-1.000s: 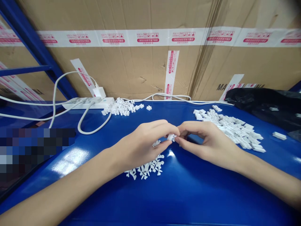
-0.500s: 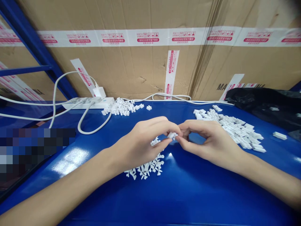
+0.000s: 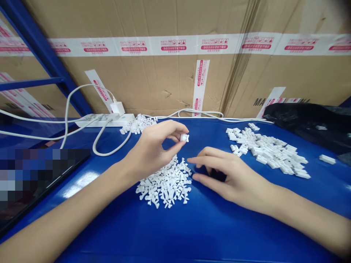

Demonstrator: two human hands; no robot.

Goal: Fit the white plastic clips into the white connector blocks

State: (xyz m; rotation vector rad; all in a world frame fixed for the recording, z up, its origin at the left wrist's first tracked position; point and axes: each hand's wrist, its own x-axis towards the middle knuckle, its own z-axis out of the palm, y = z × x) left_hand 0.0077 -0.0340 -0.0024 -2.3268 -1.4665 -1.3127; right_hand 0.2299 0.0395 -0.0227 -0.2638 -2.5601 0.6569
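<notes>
Between the thumb and fingertips of my left hand (image 3: 160, 144) is a small white plastic piece (image 3: 184, 137), raised above the table. My right hand (image 3: 222, 173) has its thumb and index finger apart, with nothing between them, at the right edge of a pile of small white Y-shaped plastic parts (image 3: 170, 184). Part of that pile is hidden under my left hand. Behind my left hand lies a heap of small white block-like pieces (image 3: 139, 123), partly covered by it.
A larger heap of white rectangular plastic blocks (image 3: 274, 151) lies at the right, with a single block (image 3: 327, 159) apart from it. A power strip (image 3: 106, 119) with white cables stands at the back left. Black plastic (image 3: 298, 115) lies back right; cardboard boxes (image 3: 142, 80) line the rear.
My hands have come apart. The left has moved up and left with the white piece; the right has let go and lowered toward the Y-shaped parts, its fingers now spread.
</notes>
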